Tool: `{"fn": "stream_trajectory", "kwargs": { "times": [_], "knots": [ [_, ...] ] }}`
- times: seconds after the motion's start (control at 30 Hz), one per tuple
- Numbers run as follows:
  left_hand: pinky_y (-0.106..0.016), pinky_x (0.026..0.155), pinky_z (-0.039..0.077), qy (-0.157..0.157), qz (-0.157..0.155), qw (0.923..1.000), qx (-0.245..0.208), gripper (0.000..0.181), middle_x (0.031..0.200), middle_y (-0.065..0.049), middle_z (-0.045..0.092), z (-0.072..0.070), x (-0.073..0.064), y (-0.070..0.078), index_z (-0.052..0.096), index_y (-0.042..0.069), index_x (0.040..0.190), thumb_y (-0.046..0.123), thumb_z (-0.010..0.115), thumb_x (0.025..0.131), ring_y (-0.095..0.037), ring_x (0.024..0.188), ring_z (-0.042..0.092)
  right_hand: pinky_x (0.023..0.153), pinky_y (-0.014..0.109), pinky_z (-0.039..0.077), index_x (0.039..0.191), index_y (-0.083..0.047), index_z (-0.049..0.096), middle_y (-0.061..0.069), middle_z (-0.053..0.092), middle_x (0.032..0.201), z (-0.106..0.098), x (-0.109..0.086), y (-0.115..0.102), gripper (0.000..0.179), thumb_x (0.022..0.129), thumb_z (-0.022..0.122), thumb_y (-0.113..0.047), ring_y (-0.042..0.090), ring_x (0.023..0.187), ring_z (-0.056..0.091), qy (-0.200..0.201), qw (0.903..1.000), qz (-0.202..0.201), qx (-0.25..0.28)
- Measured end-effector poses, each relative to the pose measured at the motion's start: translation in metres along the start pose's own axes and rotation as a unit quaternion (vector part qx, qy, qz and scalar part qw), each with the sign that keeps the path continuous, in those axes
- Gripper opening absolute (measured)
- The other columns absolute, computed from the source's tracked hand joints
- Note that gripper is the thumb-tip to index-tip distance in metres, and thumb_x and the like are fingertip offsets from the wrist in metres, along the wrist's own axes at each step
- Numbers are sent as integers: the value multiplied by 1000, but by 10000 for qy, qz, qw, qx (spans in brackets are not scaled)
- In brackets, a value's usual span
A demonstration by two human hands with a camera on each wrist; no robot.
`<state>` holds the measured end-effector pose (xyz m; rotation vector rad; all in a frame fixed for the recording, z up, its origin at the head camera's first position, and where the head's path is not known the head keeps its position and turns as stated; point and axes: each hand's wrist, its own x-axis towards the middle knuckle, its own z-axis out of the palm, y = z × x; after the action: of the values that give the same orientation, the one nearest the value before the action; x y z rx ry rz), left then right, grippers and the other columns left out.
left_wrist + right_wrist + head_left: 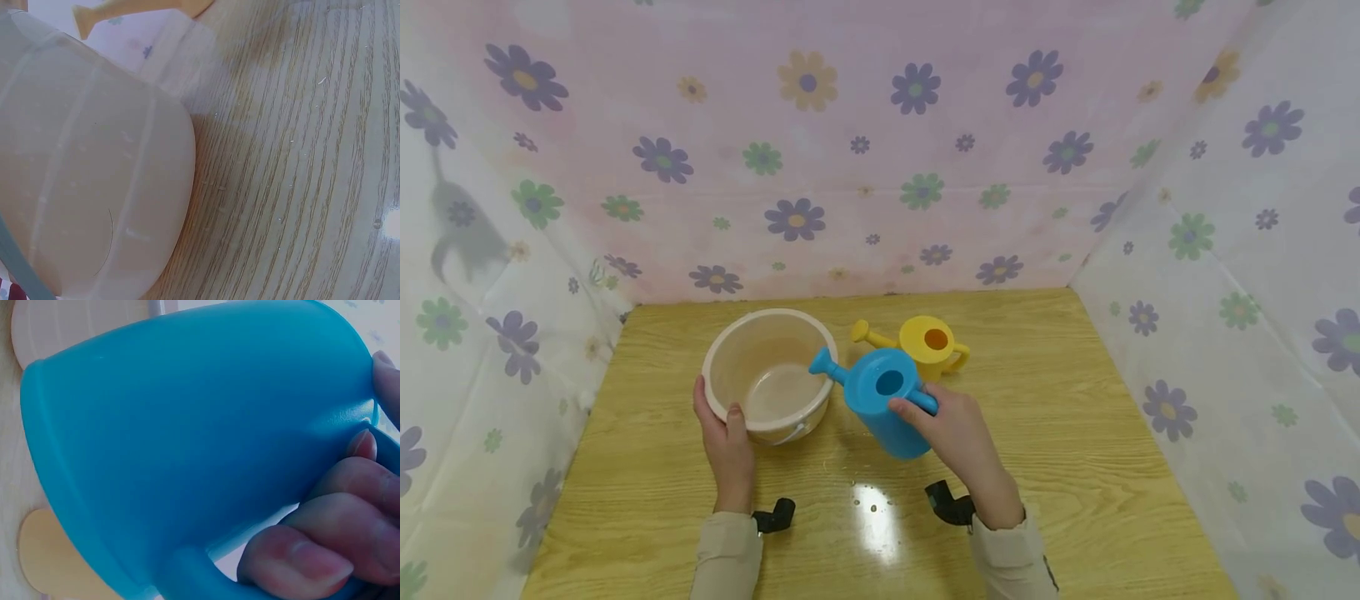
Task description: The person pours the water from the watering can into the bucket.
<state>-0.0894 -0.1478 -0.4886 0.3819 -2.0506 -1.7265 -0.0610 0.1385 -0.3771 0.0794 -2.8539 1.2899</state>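
Note:
My right hand [962, 433] grips the handle of a blue watering can [887, 417], fingers curled through it and thumb on top. The can leans toward the left, its spout head right at the rim of a beige bucket [730, 342]. In the right wrist view the can's blue wall [187, 437] fills most of the picture, with the fingers wrapped round the handle. My left hand [730, 454] holds the bucket at its near left rim, thumb over the edge and fingers along the outside. The left wrist view shows the bucket's side [106, 169] but not the hand.
A yellow watering can [917, 337] stands behind the blue one, its spout pointing at the bucket. Water drops [873, 507] lie on the wooden table [1075, 467] in front. Flowered sheets [865, 167] close off the back and both sides.

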Motion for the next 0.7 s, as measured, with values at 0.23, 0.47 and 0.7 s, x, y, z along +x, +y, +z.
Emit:
{"fn": "stream_trajectory", "kwargs": {
  "times": [0.23,0.47,0.7],
  "knots": [
    [-34,98,28,44,53,9999,90,59,141,8,29,0,0,-1,21,36,140,13,42,90,-16,124,34,65,36,50,66,-17,51,-7,56,64,-4,3,-5,43,76,56,-58,11,69,60,-94,9999,-28,-38],
    [-35,99,27,14,156,9999,-38,59,141,5,30,0,1,-2,21,30,141,12,42,90,-17,124,34,65,37,50,67,-17,51,-6,57,65,-5,4,-7,41,77,56,-57,12,71,61,-97,9999,-54,-122],
    [-36,99,27,26,35,10000,77,59,141,5,30,-1,1,-1,20,34,140,14,42,90,-19,124,34,65,38,50,71,-18,53,-6,59,70,-7,6,-12,43,76,54,-60,14,73,61,-191,9995,-9,-250]
  ]
}}
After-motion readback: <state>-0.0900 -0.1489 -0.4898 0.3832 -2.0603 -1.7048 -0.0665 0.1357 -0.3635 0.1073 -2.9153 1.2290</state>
